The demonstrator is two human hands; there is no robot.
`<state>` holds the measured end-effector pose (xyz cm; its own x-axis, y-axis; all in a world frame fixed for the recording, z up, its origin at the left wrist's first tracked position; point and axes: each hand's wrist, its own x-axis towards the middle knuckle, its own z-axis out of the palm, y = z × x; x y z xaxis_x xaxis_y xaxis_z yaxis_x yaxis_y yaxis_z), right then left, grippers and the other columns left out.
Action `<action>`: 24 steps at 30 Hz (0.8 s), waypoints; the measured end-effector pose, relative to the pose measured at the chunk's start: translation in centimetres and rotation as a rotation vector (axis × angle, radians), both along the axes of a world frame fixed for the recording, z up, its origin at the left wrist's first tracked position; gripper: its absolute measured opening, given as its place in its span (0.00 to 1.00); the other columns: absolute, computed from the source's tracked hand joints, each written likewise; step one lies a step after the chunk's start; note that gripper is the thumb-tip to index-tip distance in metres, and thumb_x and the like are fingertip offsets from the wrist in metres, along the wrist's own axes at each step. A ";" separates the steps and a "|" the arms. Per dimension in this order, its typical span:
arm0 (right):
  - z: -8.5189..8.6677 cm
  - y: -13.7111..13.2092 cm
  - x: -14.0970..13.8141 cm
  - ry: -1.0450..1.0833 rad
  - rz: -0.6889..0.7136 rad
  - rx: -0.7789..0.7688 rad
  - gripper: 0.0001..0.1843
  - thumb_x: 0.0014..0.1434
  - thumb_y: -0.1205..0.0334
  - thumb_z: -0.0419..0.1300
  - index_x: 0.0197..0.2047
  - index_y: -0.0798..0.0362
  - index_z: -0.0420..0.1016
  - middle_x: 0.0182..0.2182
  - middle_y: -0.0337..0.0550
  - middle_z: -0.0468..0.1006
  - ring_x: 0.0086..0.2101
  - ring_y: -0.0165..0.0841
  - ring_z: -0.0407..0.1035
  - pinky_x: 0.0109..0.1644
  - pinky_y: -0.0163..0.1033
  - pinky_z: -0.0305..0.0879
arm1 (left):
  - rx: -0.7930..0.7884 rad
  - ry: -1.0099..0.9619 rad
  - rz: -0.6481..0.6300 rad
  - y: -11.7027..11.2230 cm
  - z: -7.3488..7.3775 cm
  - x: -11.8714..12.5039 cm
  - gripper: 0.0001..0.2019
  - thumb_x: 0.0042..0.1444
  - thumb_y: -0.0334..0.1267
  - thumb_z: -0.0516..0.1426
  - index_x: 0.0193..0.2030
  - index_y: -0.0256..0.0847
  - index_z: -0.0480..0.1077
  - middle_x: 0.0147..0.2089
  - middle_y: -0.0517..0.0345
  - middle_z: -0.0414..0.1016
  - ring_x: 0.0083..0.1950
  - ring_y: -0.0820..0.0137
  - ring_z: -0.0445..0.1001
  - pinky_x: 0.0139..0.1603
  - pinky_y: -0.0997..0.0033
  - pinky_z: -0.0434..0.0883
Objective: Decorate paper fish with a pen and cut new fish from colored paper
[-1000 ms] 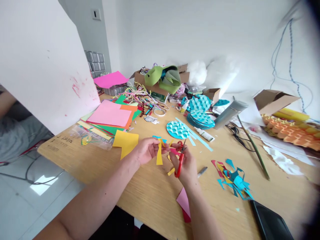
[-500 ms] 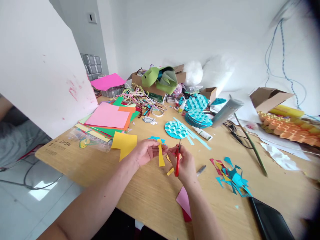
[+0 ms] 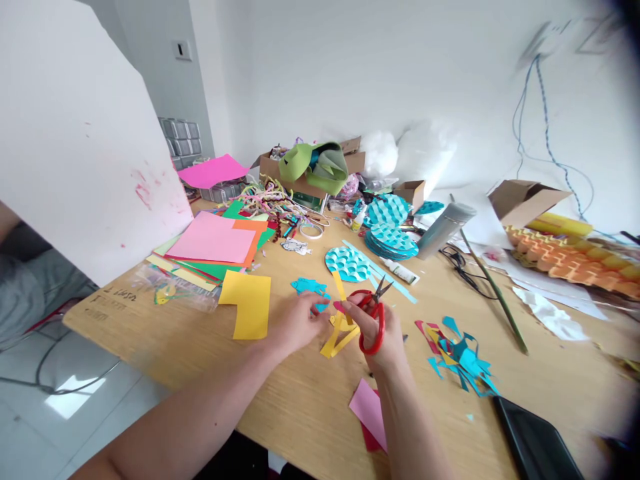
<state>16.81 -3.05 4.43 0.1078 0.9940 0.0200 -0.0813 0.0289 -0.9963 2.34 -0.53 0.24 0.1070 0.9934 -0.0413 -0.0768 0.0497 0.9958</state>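
My right hand holds a pair of red-handled scissors, their blades slightly apart and pointing away to the right. Between its thumb and fingertip is also a narrow yellow paper strip, standing up. My left hand is low over the table, fingers bent and apart, with nothing seen in them. Its fingertips are at the edge of a blue fish-shaped paper cutout; whether they touch it I cannot tell. More yellow paper strips lie between the hands. A yellow paper sheet with one corner cut out lies to the left.
Stacked coloured paper lies at the left, beside a leaning white board. Blue scalloped discs, a glue tube and a grey cylinder stand or lie beyond my hands. Blue scraps and a black phone are at the right.
The yellow strip has passed from my left hand to my right. My left hand has moved lower, towards the blue cutout. The scissors have turned, and their blades now point right.
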 end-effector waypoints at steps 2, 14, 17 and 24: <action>0.0 0.0 -0.1 -0.007 0.011 -0.014 0.14 0.44 0.56 0.70 0.26 0.54 0.71 0.21 0.34 0.67 0.24 0.28 0.59 0.29 0.34 0.53 | 0.103 0.007 0.061 0.2 0.7 -0.5 0.07 0.46 0.33 0.66 0.35 0.40 0.78 0.38 0.55 0.76 0.32 0.72 0.70 0.32 0.76 0.67; -0.7 -0.4 -1.4 -0.081 0.075 -0.043 0.16 0.44 0.55 0.71 0.29 0.54 0.72 0.21 0.33 0.67 0.24 0.27 0.58 0.28 0.33 0.53 | 0.089 -0.210 0.008 0.1 1.6 -0.8 0.09 0.46 0.40 0.65 0.28 0.36 0.72 0.27 0.59 0.73 0.29 0.74 0.69 0.31 0.75 0.66; -0.4 -0.6 -1.4 -0.132 0.057 -0.028 0.18 0.48 0.49 0.69 0.28 0.54 0.71 0.22 0.35 0.69 0.24 0.29 0.61 0.28 0.34 0.56 | 0.064 -0.248 0.005 0.2 1.9 -1.1 0.09 0.46 0.40 0.64 0.28 0.36 0.72 0.25 0.59 0.73 0.27 0.74 0.70 0.30 0.75 0.67; -0.3 -0.9 -1.5 -0.275 0.056 0.029 0.31 0.59 0.32 0.51 0.29 0.54 0.73 0.26 0.46 0.76 0.30 0.36 0.71 0.37 0.39 0.66 | -0.077 -0.454 -0.032 0.6 2.5 -1.9 0.12 0.44 0.40 0.65 0.29 0.37 0.68 0.23 0.58 0.74 0.22 0.72 0.73 0.24 0.75 0.67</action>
<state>15.31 -3.96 4.13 0.0392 0.9968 0.0690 0.1900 0.0604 -0.9799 0.47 0.04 2.70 0.1624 0.9851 -0.0571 -0.5012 0.1322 0.8552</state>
